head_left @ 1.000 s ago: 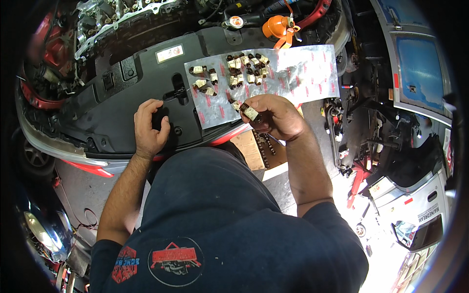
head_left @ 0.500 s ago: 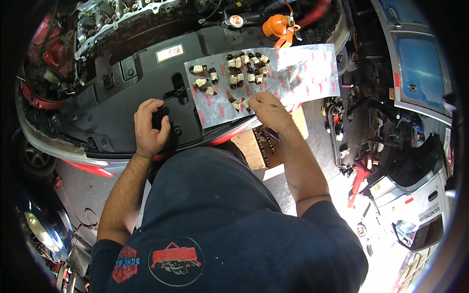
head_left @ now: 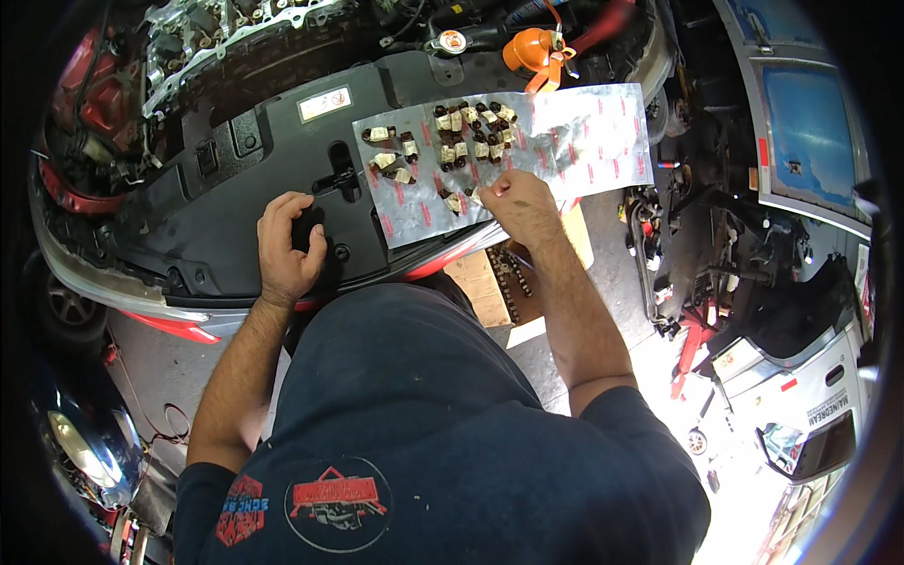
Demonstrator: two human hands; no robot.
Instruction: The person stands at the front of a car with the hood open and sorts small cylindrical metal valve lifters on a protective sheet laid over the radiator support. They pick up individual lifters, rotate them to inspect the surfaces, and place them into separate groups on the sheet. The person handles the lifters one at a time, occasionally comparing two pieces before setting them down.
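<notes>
Right grip [head_left: 521,207] at labelled part [head_left: 474,196] over sheet [head_left: 589,141], hold unclear; left grip [head_left: 290,252] empty; cluttered workshop [head_left: 174,372].

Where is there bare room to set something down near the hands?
On the silvery red-printed sheet, the right side is bare from the small dark pale-banded parts to the right edge, past the right hand. The black plastic panel is bare between the left hand and white rectangular sticker. Crowded: the sheet's upper middle.

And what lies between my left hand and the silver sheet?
The black cover, with its cross-shaped recess, separates left hand from sheet in the head view.
</notes>
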